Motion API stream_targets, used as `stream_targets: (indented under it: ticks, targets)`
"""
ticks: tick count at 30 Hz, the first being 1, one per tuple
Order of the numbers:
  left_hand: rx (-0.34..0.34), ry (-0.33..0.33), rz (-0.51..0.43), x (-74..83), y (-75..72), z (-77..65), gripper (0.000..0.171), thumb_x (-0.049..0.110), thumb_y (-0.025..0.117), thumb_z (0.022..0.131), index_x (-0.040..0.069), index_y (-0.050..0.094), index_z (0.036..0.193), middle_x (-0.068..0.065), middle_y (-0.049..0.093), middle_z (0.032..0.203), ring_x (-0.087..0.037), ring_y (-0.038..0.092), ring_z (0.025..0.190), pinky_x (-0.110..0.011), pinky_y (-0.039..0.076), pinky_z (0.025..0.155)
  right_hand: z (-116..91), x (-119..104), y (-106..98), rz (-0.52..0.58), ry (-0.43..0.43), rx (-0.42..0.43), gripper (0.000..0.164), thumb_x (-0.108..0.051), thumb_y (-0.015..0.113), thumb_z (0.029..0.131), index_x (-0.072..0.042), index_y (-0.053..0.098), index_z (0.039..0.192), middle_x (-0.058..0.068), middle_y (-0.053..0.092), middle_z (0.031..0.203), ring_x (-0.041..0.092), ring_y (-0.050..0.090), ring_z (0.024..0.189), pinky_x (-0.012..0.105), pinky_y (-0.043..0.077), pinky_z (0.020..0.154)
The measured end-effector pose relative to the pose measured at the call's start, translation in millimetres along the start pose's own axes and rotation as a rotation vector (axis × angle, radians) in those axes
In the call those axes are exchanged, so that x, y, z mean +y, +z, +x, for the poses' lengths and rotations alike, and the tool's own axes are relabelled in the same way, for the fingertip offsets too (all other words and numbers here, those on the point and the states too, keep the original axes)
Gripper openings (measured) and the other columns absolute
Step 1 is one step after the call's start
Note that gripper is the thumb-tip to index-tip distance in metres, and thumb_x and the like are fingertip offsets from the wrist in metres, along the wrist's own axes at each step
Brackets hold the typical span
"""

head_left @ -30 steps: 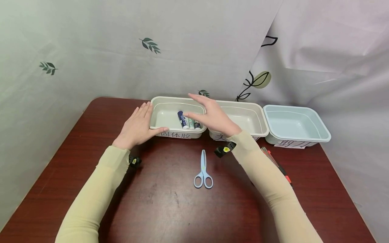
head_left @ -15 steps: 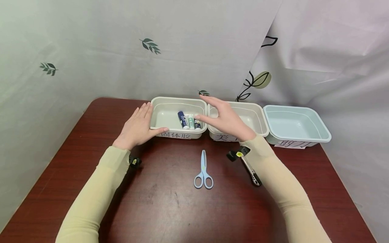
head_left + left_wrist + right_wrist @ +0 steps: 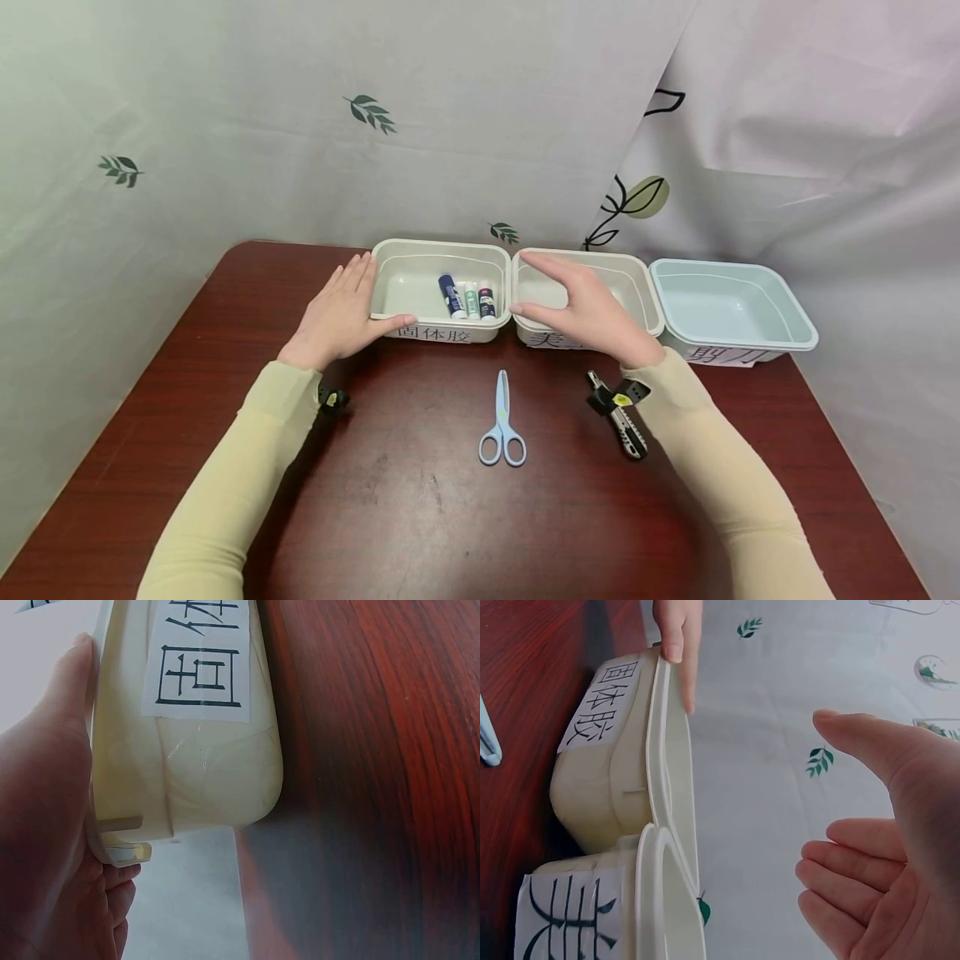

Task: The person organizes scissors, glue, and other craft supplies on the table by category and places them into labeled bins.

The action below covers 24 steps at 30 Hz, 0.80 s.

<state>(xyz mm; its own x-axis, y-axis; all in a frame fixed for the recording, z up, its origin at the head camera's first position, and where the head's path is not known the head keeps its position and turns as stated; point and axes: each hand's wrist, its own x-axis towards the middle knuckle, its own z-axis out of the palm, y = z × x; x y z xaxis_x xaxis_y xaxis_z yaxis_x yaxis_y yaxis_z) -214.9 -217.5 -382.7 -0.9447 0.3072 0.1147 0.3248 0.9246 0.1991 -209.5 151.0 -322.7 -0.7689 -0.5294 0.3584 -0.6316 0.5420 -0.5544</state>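
Observation:
My left hand [image 3: 341,312] rests on the left end of a cream plastic bin [image 3: 408,287], fingers straight and thumb along its front rim. In the left wrist view the thumb lies on the rim and the fingertips show below it. Several glue sticks [image 3: 452,296] lie at the right side inside that bin. Holding nothing, my right hand [image 3: 588,312] hovers over a second cream bin [image 3: 632,287], thumb and fingers spread apart. The right wrist view shows its palm above the rims, apart from them.
A light blue bin [image 3: 735,308] stands at the right end of the row. Blue scissors [image 3: 501,407] lie mid-table. A utility knife [image 3: 628,435] lies partly behind the right wrist's black camera [image 3: 602,401]. A patterned curtain [image 3: 300,150] hangs behind the table.
My right hand has moved right, from over the glue sticks to over the middle bin, uncovering the utility knife while its sleeve now hides a red-and-black tool. The left hand has stayed put.

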Motion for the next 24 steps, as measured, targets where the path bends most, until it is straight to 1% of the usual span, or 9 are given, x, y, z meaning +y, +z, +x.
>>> stream_targets:
  ticks: [9,16,22,24]
  targets:
    - [-0.005,-0.003,-0.003,0.0,0.0,-0.1,0.117,0.077,0.054,0.089,-0.009,0.015,0.158,-0.026,0.016,0.165,-0.036,0.011,0.153,-0.046,0.006,0.124,-18,5,-7,-0.022,0.013,0.026,0.071,-0.036,0.082,0.088,-0.011,0.054,0.149,0.005,0.058,0.144,0.020,0.051,0.135,0.042,0.040,0.112]
    - [-0.009,-0.006,-0.003,-0.1,0.3,-0.1,0.117,0.077,0.053,0.089,-0.009,0.015,0.159,-0.026,0.016,0.165,-0.036,0.010,0.153,-0.046,0.006,0.124,-33,10,-11,-0.002,0.022,0.028,0.073,-0.034,0.083,0.087,-0.012,0.053,0.150,0.004,0.057,0.145,0.019,0.050,0.135,0.042,0.039,0.112]
    - [-0.012,-0.007,-0.002,-0.5,0.2,0.0,0.117,0.078,0.053,0.090,-0.009,0.014,0.159,-0.026,0.015,0.165,-0.036,0.010,0.153,-0.045,0.005,0.124,-47,15,-16,0.014,0.062,0.019,0.076,-0.034,0.085,0.086,-0.012,0.053,0.150,0.004,0.055,0.147,0.019,0.048,0.136,0.043,0.039,0.112]
    - [-0.011,-0.005,-0.002,-0.7,0.3,0.2,0.117,0.078,0.052,0.090,-0.009,0.014,0.159,-0.026,0.015,0.165,-0.036,0.010,0.153,-0.046,0.005,0.124,-52,16,-18,0.000,0.081,0.016,0.077,-0.036,0.086,0.085,-0.013,0.052,0.151,0.004,0.055,0.147,0.020,0.048,0.137,0.043,0.039,0.112]
